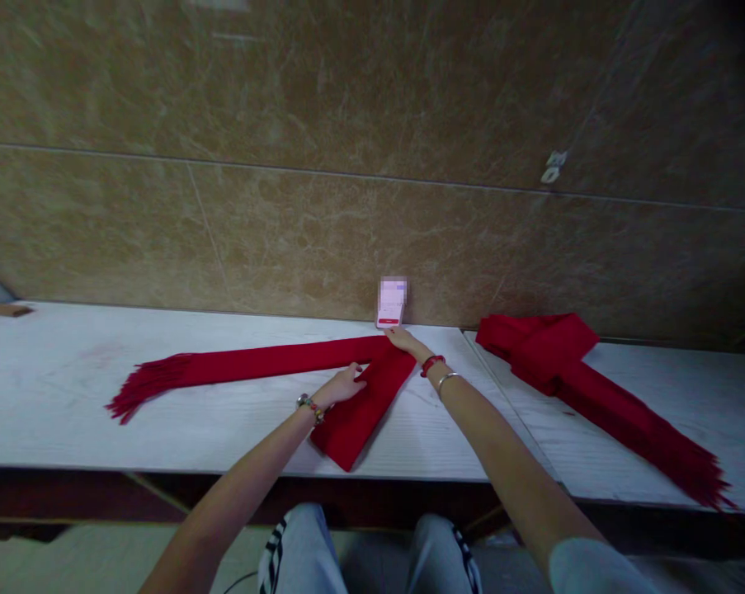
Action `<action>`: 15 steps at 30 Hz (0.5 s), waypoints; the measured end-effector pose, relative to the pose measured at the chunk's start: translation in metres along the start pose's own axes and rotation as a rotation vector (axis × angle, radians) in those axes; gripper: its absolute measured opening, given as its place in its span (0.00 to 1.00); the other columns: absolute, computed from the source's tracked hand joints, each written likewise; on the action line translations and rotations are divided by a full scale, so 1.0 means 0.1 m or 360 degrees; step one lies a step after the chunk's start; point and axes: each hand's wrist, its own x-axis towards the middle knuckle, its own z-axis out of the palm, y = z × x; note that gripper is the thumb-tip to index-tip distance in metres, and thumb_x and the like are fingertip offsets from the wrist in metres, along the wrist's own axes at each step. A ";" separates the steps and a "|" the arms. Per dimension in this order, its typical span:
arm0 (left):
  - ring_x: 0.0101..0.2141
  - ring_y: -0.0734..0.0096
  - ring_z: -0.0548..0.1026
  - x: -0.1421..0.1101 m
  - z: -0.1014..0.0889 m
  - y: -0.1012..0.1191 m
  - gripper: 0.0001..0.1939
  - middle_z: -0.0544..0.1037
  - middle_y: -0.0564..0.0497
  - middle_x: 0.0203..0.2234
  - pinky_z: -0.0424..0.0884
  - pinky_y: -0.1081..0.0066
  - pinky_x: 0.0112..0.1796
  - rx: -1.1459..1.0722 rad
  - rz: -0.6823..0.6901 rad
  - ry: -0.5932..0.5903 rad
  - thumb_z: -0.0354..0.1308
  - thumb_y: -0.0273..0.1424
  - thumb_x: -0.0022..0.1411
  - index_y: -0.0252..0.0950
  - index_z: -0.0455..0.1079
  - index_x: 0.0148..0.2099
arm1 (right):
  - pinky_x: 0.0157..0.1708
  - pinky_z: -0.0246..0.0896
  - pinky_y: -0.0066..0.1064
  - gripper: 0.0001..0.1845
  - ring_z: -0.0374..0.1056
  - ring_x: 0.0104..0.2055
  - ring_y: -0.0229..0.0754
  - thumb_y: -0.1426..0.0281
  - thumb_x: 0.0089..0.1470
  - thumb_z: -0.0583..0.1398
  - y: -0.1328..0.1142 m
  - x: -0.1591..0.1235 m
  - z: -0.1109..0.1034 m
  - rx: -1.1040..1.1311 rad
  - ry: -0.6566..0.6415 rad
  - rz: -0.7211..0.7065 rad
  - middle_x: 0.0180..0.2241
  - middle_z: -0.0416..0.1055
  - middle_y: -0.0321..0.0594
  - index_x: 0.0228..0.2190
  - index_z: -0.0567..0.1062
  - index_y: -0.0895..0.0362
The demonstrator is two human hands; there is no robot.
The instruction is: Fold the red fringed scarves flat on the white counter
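Note:
A long red scarf (266, 361) with a fringed left end lies across the white table (68, 396), bent into a V near the middle, its other part running down toward the front edge. My left hand (342, 386) rests on the scarf at the bend, fingers curled on the cloth. My right hand (404, 339) reaches to the far tip of the bend, fingers stretched, touching the scarf just below a phone (391, 304) that leans against the wall. Bracelets sit on both wrists.
A second red scarf (586, 388) with a fringed end lies folded on the right part of the table. A brown marbled wall (347, 165) rises right behind. A wooden object (2, 310) lies at the far left edge. My knees show below the table.

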 end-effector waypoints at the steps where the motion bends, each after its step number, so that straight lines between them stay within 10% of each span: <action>1: 0.39 0.63 0.73 -0.05 -0.01 -0.02 0.21 0.74 0.42 0.42 0.67 0.69 0.39 0.0009 0.0026 -0.0014 0.53 0.29 0.55 0.31 0.59 0.52 | 0.51 0.57 0.33 0.21 0.63 0.52 0.41 0.70 0.60 0.44 0.02 -0.01 0.05 0.0065 0.0047 -0.0023 0.49 0.69 0.45 0.50 0.68 0.59; 10: 0.50 0.60 0.67 -0.03 -0.06 0.08 0.32 0.67 0.43 0.52 0.63 0.67 0.48 0.0257 0.0193 0.0040 0.55 0.29 0.54 0.35 0.51 0.61 | 0.44 0.61 0.35 0.14 0.69 0.41 0.45 0.67 0.56 0.52 0.41 -0.10 0.16 0.0303 0.0123 -0.0106 0.37 0.75 0.46 0.38 0.75 0.59; 15: 0.47 0.62 0.70 0.06 -0.13 0.04 0.33 0.69 0.45 0.51 0.64 0.69 0.46 0.0464 0.0129 -0.0167 0.53 0.22 0.51 0.38 0.54 0.61 | 0.53 0.52 0.40 0.23 0.56 0.56 0.48 0.68 0.55 0.53 0.31 -0.21 0.43 0.0244 0.0220 -0.0186 0.54 0.61 0.52 0.52 0.64 0.61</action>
